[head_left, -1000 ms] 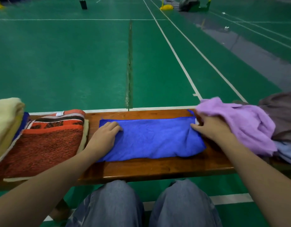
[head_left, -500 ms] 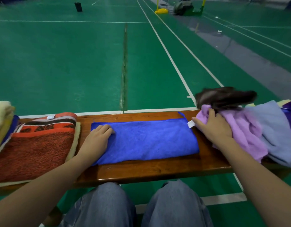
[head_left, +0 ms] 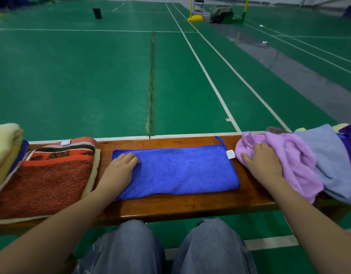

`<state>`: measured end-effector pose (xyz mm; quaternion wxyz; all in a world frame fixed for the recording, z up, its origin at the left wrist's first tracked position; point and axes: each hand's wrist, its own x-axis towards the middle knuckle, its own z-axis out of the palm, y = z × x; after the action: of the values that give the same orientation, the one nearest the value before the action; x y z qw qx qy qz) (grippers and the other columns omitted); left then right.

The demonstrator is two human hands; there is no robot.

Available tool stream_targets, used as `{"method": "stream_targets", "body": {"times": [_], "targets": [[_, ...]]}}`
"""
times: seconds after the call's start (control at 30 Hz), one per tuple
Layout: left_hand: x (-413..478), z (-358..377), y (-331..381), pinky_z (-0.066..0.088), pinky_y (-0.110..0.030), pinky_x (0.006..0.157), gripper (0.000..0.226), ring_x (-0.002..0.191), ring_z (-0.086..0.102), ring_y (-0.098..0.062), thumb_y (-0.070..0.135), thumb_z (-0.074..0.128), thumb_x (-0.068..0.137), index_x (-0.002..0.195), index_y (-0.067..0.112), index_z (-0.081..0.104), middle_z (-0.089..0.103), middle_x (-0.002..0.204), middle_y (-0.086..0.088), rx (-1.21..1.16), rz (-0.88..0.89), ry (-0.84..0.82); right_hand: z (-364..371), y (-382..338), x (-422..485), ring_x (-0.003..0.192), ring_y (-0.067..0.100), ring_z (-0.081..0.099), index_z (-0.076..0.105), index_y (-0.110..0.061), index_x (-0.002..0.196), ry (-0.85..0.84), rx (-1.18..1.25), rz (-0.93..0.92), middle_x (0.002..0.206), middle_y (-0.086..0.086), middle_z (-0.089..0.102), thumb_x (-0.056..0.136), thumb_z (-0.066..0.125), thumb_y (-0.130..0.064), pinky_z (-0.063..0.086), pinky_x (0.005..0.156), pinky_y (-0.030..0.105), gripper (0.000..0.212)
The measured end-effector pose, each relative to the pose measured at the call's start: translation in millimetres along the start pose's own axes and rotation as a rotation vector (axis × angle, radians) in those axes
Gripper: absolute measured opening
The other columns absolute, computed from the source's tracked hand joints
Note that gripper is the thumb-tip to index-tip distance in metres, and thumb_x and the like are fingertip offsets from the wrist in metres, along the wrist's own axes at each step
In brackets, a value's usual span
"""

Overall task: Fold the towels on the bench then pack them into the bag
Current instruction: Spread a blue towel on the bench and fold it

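Nearest to us are our own knees in jeans, tucked under the front edge of the wooden counter. On the counter, straight ahead, lies the blue towel, already folded into a long flat band. Its long axis runs left to right along the counter, and everything else we place from it.

Our left hand rests on the blue towel's left end, fingers loosely bent and pressing down, gripping nothing. Our right hand is off the blue towel, just beyond its right end. It grasps the crumpled lilac towel, fingers bent into the cloth. The thumb points back toward the white label at the blue towel's far right corner.

We judge that the next fold brings one short end across onto the other. The left hand is already on its end, while the right hand, though nearest the other end, must first let the lilac towel go.

Left of the blue towel sits a folded orange-red patterned towel, with a cream towel stacked beyond it. Right of the blue towel, past the lilac one, a pale blue towel lies unfolded.

Beyond the blue towel stretches the green court floor. Far across it lies a dark bag, and we cannot tell whether it is the one to pack.
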<state>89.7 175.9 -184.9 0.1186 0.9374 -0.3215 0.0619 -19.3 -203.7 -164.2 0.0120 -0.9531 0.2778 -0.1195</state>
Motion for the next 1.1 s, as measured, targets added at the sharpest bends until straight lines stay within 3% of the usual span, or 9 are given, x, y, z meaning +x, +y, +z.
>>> {"method": "stream_targets", "body": {"times": [0.17,0.33,0.5,0.57,0.7,0.83,0.9,1.0,1.1], "targets": [[0,2,-2,0.045,-0.033,0.091,0.028,0.107,0.055,-0.024,0.001,0.052,0.089,0.115,0.009,0.062,0.06,0.119,-0.006,0.02,-0.002,0.002,-3,-2,-2,0.101,0.034,0.054,0.057,0.004,0.111,0.004,0.052,0.018,0.111,0.022,0.058,0.091,0.054,-0.029,0.042,0.089,0.038,0.039],[1,1,-1,0.042,-0.029,0.094,0.03,0.111,0.051,-0.019,0.006,0.047,0.093,0.12,0.013,0.058,0.056,0.124,-0.002,0.036,-0.005,-0.011,-7,-8,-2,0.102,0.033,0.054,0.053,0.0,0.119,-0.058,0.065,0.012,0.114,0.02,0.058,0.092,0.05,-0.031,0.043,0.086,0.037,0.042],[3,-3,0,0.037,-0.025,0.098,0.033,0.117,0.045,-0.015,0.009,0.039,0.096,0.126,0.016,0.052,0.05,0.131,0.002,0.019,-0.01,-0.046,-14,-28,-8,0.116,0.029,0.051,0.047,-0.012,0.132,-0.062,0.125,-0.136,0.13,0.01,0.054,0.094,0.048,-0.036,0.043,0.093,0.037,0.045],[2,-5,-1,0.037,-0.025,0.098,0.033,0.116,0.045,-0.014,0.011,0.038,0.097,0.127,0.016,0.052,0.049,0.131,0.003,0.019,-0.011,-0.07,-13,-36,-12,0.125,0.025,0.045,0.047,-0.018,0.135,-0.133,0.2,-0.244,0.14,0.006,0.047,0.095,0.049,-0.037,0.037,0.103,0.038,0.044],[-2,-8,0,0.036,-0.025,0.1,0.034,0.118,0.044,-0.015,0.015,0.038,0.098,0.13,0.016,0.05,0.048,0.134,0.002,0.014,-0.001,-0.099,-5,-48,-25,0.141,0.021,0.024,0.032,-0.032,0.145,-0.476,0.24,-0.328,0.158,-0.001,0.016,0.095,0.047,-0.045,0.022,0.114,0.035,0.054],[-5,-11,-5,0.031,-0.025,0.105,0.039,0.125,0.04,-0.013,0.028,0.04,0.099,0.136,0.017,0.046,0.043,0.14,0.003,0.008,0.025,-0.13,0,-50,-33,0.143,0.023,0.019,0.03,-0.03,0.146,-0.517,0.225,-0.234,0.157,0.004,0.012,0.09,0.053,-0.05,0.02,0.115,0.035,0.064],[-10,-11,-12,0.026,-0.026,0.11,0.053,0.132,0.035,-0.014,0.046,0.037,0.097,0.141,0.018,0.039,0.037,0.147,0.003,0.024,0.034,-0.187,-3,-50,-35,0.141,0.025,0.02,0.03,-0.028,0.146,-0.508,0.221,-0.179,0.154,0.01,0.015,0.086,0.057,-0.052,0.021,0.115,0.036,0.069],[-19,-13,-22,0.015,-0.028,0.115,0.108,0.141,0.022,-0.015,0.088,-0.004,0.066,0.148,0.023,0.024,0.022,0.155,0.003,0.051,0.052,-0.314,-7,-49,-36,0.138,0.028,0.024,0.031,-0.029,0.146,-0.526,0.223,-0.151,0.149,0.013,0.02,0.083,0.061,-0.052,0.022,0.114,0.038,0.073],[-21,-14,-28,0.007,-0.028,0.116,0.13,0.145,0.01,-0.015,0.095,-0.018,0.046,0.15,0.025,0.014,0.008,0.158,0.004,0.074,0.058,-0.389,-9,-50,-37,0.131,0.029,0.029,0.032,-0.031,0.145,-0.551,0.252,-0.144,0.141,0.013,0.026,0.081,0.067,-0.046,0.025,0.112,0.038,0.075]]}}
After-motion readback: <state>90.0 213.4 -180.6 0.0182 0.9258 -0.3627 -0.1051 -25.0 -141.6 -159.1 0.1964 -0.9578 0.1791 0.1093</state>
